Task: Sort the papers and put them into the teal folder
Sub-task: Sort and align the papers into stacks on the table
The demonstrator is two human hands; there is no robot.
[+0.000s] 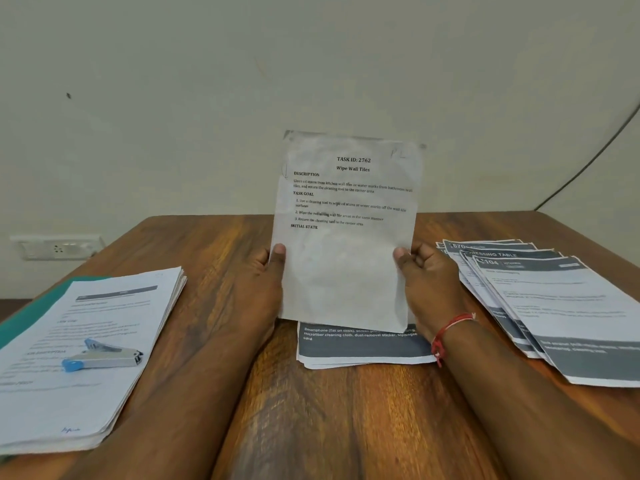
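Papers split three ways, one sheet up for reading

Papers lie in three piles on the wooden worktop [346, 427], and one more sheet is in the air.

The biggest pile is the thick stack [114, 306] at the near left. It sits squarely on the one teal folder [31, 313], which shows only as a strip along its left edge. That looks like the batch meant to be filed.

At the right, a second pile [561, 306] is fanned so that at least four dark headers show, probably so each title stays readable.

The held sheet [346, 265], headed "Wipe Wall Tiles", stands nearly upright in the middle, facing the camera. I judge it is being read to choose its pile.

Both hands carry it. The left hand [266, 282] pinches the left edge with the thumb in front. The right hand [426, 282] does the same on the right edge, its fingers curled behind.

A third, small stack [363, 348] lies flat just beneath the sheet, likely the unsorted supply.

One stapler [104, 355] with blue ends rests on the left stack, perhaps as a weight.
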